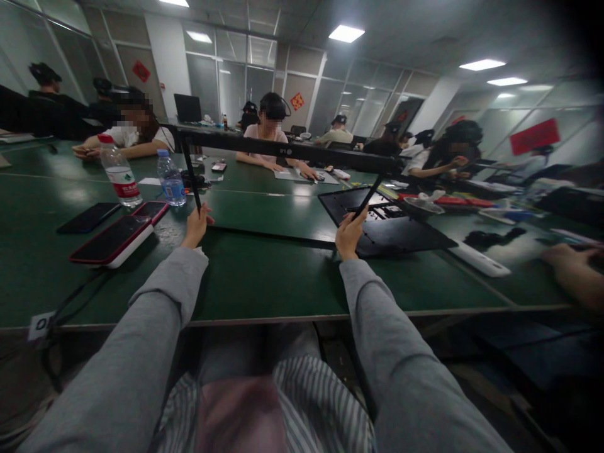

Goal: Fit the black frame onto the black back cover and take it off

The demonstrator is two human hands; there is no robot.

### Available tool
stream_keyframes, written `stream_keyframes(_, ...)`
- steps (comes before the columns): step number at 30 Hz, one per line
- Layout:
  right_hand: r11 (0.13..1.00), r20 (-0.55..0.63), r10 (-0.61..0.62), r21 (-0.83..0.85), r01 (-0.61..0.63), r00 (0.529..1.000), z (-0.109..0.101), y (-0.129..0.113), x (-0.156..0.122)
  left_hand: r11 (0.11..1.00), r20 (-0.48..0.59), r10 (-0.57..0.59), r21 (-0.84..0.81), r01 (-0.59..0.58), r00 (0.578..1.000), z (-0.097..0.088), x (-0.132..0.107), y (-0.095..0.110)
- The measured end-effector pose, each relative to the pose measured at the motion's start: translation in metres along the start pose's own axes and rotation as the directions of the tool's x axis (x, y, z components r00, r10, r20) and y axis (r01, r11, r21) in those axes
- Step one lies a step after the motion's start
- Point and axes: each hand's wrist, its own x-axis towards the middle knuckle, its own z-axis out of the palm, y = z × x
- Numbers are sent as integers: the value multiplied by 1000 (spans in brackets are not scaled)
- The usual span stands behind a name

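A black screen bezel (pixel 325 155), an open rectangular frame with a small logo on its wide top bar, is held up tilted above the green table. My left hand (pixel 195 225) is closed around its left side bar. The right side bar is in the grip of my right hand (pixel 350 235). Through the opening I see the tabletop and a person opposite. Just beyond my right hand lies a flat black laptop shell (pixel 406 234) with inner parts showing through openings. Parts of the fingers on both hands are hidden behind the bezel.
Left on the table (pixel 264 283) are a red-labelled bottle (pixel 123 179), a blue-capped bottle (pixel 172 182), a dark phone (pixel 89 218) and a red-edged device (pixel 111 240). A white bar-shaped object (pixel 481 259) lies to the right, near another person's hand (pixel 576 270).
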Motion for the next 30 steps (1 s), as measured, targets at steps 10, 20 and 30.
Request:
stream_keyframes(10,992,142,118,28,-123,983,19,33,6,970,-194,7,240,41,981,-8,-1,11)
stream_keyframes(20,971,151,128,183,-155,980,26,56,13,943,-164,-28,322,80,986,-12,-5,7)
stream_keyframes(30,836,-587,365,-136,-532,723,-51,104,37,942,-150,-47,323,94,988,-12,0,3)
